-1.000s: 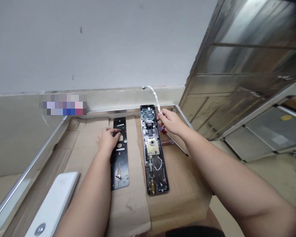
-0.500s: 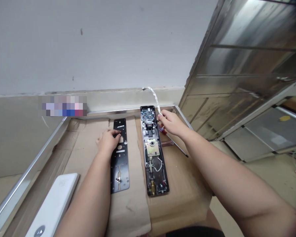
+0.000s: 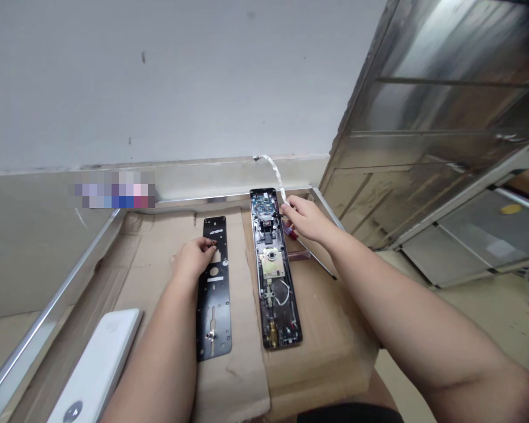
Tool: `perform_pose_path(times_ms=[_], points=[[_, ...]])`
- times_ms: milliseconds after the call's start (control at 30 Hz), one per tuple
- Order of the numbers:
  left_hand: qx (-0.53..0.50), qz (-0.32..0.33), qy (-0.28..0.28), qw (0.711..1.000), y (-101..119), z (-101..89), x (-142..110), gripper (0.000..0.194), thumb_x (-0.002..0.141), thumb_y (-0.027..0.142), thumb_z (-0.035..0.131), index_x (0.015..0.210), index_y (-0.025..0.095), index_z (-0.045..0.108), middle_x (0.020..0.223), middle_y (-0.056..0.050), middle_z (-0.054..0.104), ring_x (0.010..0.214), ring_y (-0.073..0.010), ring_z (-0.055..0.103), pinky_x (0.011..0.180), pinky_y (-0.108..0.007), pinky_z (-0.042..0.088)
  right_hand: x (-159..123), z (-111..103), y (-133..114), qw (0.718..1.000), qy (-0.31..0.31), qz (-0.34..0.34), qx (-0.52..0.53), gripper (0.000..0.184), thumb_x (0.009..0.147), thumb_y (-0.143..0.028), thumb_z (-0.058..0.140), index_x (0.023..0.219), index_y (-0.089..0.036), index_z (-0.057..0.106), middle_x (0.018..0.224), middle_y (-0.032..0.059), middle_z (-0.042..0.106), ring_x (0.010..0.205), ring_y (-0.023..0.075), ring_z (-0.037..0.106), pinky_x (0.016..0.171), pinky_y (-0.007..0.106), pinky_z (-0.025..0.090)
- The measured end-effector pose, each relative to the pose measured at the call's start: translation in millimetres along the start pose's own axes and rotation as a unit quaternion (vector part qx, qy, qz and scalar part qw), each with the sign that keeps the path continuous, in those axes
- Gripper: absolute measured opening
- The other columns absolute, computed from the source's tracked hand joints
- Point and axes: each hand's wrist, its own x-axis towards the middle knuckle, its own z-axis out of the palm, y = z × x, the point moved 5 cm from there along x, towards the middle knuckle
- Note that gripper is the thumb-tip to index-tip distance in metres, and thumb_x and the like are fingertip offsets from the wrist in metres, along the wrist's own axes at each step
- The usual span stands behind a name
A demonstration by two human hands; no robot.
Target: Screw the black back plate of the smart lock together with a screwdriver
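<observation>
My left hand (image 3: 196,257) is closed, its fingertips pinched at the upper part of a long black mounting plate (image 3: 220,288). A small dark bit shows at the fingertips, too small to name. The plate lies flat, with holes, a slot and a metal fitting near its lower end. In my right hand (image 3: 306,218) is a white wrapped cable (image 3: 275,168), pinched between thumb and fingers, its free end rising toward the wall. Beside that hand lies an opened door lock housing (image 3: 291,311), showing a blue circuit board (image 3: 264,204) and a pale metal block (image 3: 273,264).
Under the right forearm lies a screwdriver (image 3: 320,259) with a red handle. A white flat panel (image 3: 99,358) is at the lower left. Brown cardboard (image 3: 235,382) covers the metal-rimmed table (image 3: 194,203), which stands against the wall. Metal doors (image 3: 405,141) are on the right.
The black mounting plate has slid a little toward me, with my left hand moving slightly the same way. My right hand and the cable are nearly unmoved.
</observation>
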Motion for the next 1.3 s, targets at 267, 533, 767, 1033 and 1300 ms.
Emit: perform_pose_path(times_ms=[267,533,767,1033,1300], points=[[-0.070,-0.044,-0.004,0.997,-7.2,-5.2,2.9,0.023,0.078,0.033,0.063,0.095,0.024,0.076,0.096,-0.006,0.079,0.090,-0.0255,0.072,0.079,-0.033,0.054,-2.4,0.5,-2.3,1.000,-0.013,0.013,0.017,0.021,0.095,-0.037,0.049,0.083,-0.021,0.053,0.077,0.0036,0.062,0.065,0.0176,0.060,0.060,0.031,0.045],[-0.225,0.008,0.196,0.954,36.4,-42.0,-24.0,0.033,0.087,0.040,0.055,0.108,0.018,0.068,0.085,-0.004,0.069,0.073,-0.0169,0.063,0.066,-0.026,0.050,-0.5,4.7,-4.3,0.995,0.018,-0.040,-0.085,0.012,0.080,-0.014,0.063,0.091,-0.018,0.067,0.088,0.0051,0.065,0.082,0.0198,0.060,0.076,0.032,0.044],[-0.353,0.136,-0.118,0.918,97.4,-2.6,-52.8,0.041,0.087,0.043,0.067,0.121,0.021,0.060,0.096,-0.006,0.065,0.089,-0.0197,0.065,0.080,-0.034,0.057,6.5,18.1,9.8,0.994,0.032,-0.043,-0.093,0.021,0.083,-0.014,0.063,0.102,-0.017,0.071,0.099,0.0063,0.059,0.077,0.0155,0.057,0.077,0.030,0.047],[-0.487,0.055,-0.310,0.815,110.8,36.7,-70.8,0.077,0.083,0.036,0.077,0.145,0.029,0.032,0.102,-0.004,0.059,0.083,-0.0161,0.066,0.076,-0.035,0.059,12.3,26.0,11.0,0.986,0.076,-0.082,-0.121,0.014,0.085,-0.019,0.063,0.095,-0.016,0.072,0.102,0.0075,0.054,0.091,0.0189,0.057,0.086,0.032,0.048],[-0.491,0.071,-0.343,0.798,106.3,38.4,-71.8,0.092,0.078,0.028,0.082,0.152,0.032,0.026,0.102,-0.002,0.057,0.079,-0.0131,0.064,0.077,-0.031,0.055,17.2,25.5,11.9,0.986,0.076,-0.090,-0.116,0.008,0.083,-0.020,0.064,0.087,-0.018,0.071,0.109,0.0096,0.057,0.098,0.0212,0.058,0.094,0.034,0.049]])
